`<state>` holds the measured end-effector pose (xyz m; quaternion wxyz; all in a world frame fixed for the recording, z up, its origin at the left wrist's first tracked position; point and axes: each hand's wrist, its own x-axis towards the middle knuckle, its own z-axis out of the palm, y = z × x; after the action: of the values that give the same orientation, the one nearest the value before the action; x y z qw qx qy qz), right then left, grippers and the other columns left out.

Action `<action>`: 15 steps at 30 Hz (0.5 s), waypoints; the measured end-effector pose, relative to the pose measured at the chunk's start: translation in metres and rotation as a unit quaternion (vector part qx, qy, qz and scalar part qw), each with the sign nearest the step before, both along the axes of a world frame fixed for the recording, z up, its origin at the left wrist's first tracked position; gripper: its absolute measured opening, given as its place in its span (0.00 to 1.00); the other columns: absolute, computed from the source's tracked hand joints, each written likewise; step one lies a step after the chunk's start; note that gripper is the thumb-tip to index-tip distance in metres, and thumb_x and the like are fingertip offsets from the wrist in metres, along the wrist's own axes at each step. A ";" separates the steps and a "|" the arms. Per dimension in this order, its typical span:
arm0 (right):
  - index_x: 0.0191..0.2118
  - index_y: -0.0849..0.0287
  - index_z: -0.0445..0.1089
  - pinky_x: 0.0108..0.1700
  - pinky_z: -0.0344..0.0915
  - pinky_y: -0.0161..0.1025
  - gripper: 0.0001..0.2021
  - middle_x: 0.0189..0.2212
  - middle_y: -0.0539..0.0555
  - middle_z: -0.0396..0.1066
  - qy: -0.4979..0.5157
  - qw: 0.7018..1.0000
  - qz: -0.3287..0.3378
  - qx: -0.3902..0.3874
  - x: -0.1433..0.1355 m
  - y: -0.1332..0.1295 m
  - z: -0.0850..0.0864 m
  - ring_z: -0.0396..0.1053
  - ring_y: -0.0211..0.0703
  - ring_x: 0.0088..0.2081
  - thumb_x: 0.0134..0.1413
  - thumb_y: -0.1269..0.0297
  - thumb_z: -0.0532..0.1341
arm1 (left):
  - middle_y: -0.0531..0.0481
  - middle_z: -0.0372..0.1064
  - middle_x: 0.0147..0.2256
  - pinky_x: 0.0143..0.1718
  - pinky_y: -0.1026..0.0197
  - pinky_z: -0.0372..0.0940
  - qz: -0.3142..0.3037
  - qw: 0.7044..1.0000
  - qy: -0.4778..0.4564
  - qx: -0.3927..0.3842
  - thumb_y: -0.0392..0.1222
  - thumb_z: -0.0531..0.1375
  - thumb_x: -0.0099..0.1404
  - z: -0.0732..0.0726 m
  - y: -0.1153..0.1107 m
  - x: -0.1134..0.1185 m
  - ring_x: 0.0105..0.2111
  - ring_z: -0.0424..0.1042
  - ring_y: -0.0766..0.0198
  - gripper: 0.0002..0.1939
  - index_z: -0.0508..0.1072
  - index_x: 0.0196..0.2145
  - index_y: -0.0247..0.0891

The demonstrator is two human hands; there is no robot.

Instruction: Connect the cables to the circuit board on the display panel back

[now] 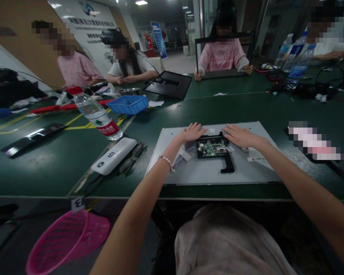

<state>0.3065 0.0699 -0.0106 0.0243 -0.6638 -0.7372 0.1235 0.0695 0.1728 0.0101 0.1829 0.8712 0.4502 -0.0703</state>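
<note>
Both my left hand [191,133] and my right hand [240,136] lie flat, fingers [196,126] spread wide, on the grey panel [183,176] beneath them, with the green circuit board [213,149] between, a bottle [99,114] out to their left, and a black frame [223,73] far ahead.

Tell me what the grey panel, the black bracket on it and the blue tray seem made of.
The grey panel is probably matte sheet metal: flat, evenly toned, straight-edged. The black bracket could be dull plastic or painted metal; its uniform black leaves that open. The blue tray looks like semi-gloss plastic: solid colour, moulded-looking walls.
</note>
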 end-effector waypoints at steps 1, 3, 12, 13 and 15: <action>0.68 0.53 0.45 0.61 0.43 0.68 0.30 0.69 0.56 0.38 -0.001 1.000 -0.003 -0.003 0.000 0.001 0.000 0.38 0.59 0.67 0.64 0.49 0.38 | 0.44 0.31 0.68 0.62 0.34 0.33 0.007 1.000 0.006 0.003 0.64 0.37 0.66 0.000 0.001 0.001 0.67 0.28 0.48 0.37 0.42 0.66 0.43; 0.68 0.53 0.44 0.61 0.43 0.67 0.30 0.69 0.55 0.38 -0.004 1.000 -0.007 -0.006 0.000 0.003 0.001 0.38 0.58 0.67 0.64 0.48 0.38 | 0.45 0.28 0.68 0.62 0.36 0.33 0.018 1.000 0.016 0.011 0.66 0.36 0.65 -0.001 0.002 0.004 0.67 0.27 0.50 0.40 0.40 0.67 0.41; 0.68 0.52 0.44 0.62 0.43 0.66 0.31 0.69 0.53 0.37 -0.010 1.000 -0.026 -0.010 0.000 0.009 0.005 0.36 0.57 0.68 0.63 0.47 0.37 | 0.49 0.33 0.68 0.63 0.39 0.36 0.034 0.997 0.014 0.068 0.69 0.37 0.63 -0.002 0.004 0.014 0.67 0.32 0.53 0.43 0.43 0.67 0.39; 0.68 0.52 0.44 0.62 0.43 0.66 0.31 0.69 0.53 0.37 -0.010 1.000 -0.028 -0.005 0.001 0.009 0.004 0.36 0.56 0.68 0.63 0.47 0.37 | 0.49 0.33 0.68 0.63 0.38 0.36 0.035 0.997 0.013 0.070 0.69 0.37 0.63 -0.002 0.005 0.014 0.67 0.32 0.53 0.43 0.43 0.67 0.39; 0.68 0.51 0.44 0.62 0.42 0.66 0.31 0.69 0.53 0.37 -0.010 1.000 -0.028 0.004 0.001 0.009 0.002 0.36 0.56 0.68 0.63 0.47 0.37 | 0.49 0.34 0.68 0.63 0.38 0.36 0.038 0.997 0.011 0.072 0.69 0.37 0.63 -0.004 0.007 0.015 0.67 0.33 0.52 0.42 0.43 0.67 0.40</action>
<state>0.3078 0.0787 -0.0088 0.0231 -0.6852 -0.7191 0.1134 0.0850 0.1798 0.0064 0.1176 0.8633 0.4892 -0.0404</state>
